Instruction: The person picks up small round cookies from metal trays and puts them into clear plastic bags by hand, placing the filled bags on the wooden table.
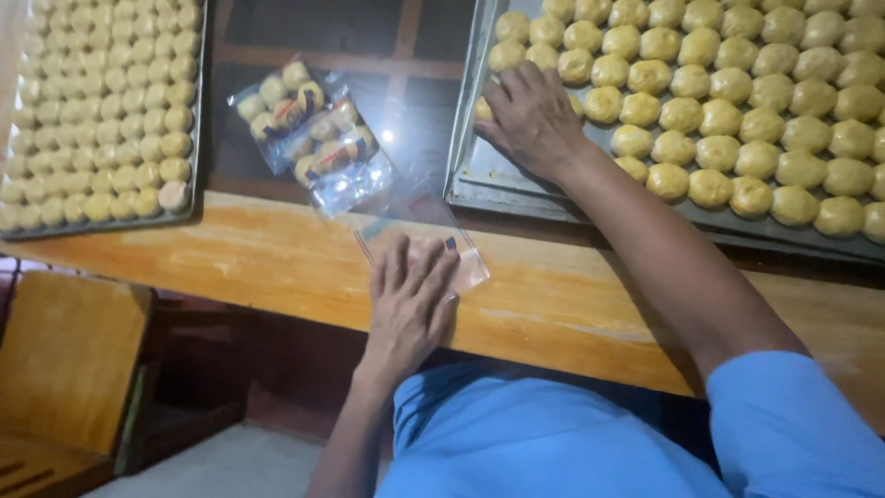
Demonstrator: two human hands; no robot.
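A tray of small round cookies [101,111] sits far left. Filled cookie bags [309,134] lie beside it. The left hand [410,300], fingers spread, presses an empty clear bag [466,254] flat. The right hand [530,115] pinches a cookie [483,109] on the right tray [479,175].

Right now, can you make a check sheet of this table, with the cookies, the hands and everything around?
Surface: orange-brown wooden table edge, with a darker surface behind it.
Job's things: empty clear bag lying flat on the edge; metal tray full of round yellow dough balls.
Clutter: two filled clear packets of the balls between the trays; second tray of smaller balls at the left.
Hands: left hand pressed flat on the empty bag; right hand on the near corner of the metal tray, over the balls there.
Cables: nothing seen.
Surroundings: wooden chair at lower left; the person wears a blue shirt.
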